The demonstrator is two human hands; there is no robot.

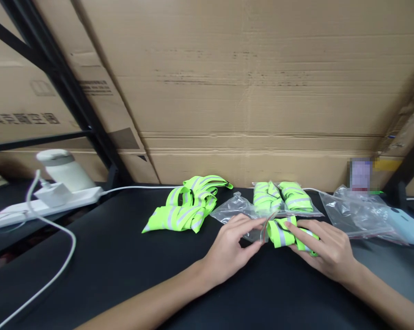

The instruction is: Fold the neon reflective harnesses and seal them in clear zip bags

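My right hand [325,247] grips a folded neon-green reflective strap [280,233] with grey stripes. Its left end lies at the mouth of a clear plastic bag [256,234], whose edge my left hand [232,245] pinches between thumb and fingers. How far the strap reaches into the bag I cannot tell. Just behind my hands lie two bundles of the same strap, a left one [267,197] and a right one [295,197], in clear plastic. Left of my left hand is a loose, tangled heap of green reflective straps [189,204].
Several clear bags [360,215] lie at the right beside a light blue object [408,227]. On the left stand a white bottle [67,169] and a power strip [48,208] with a white cable [71,250]. Cardboard [241,91] backs the black table [124,261].
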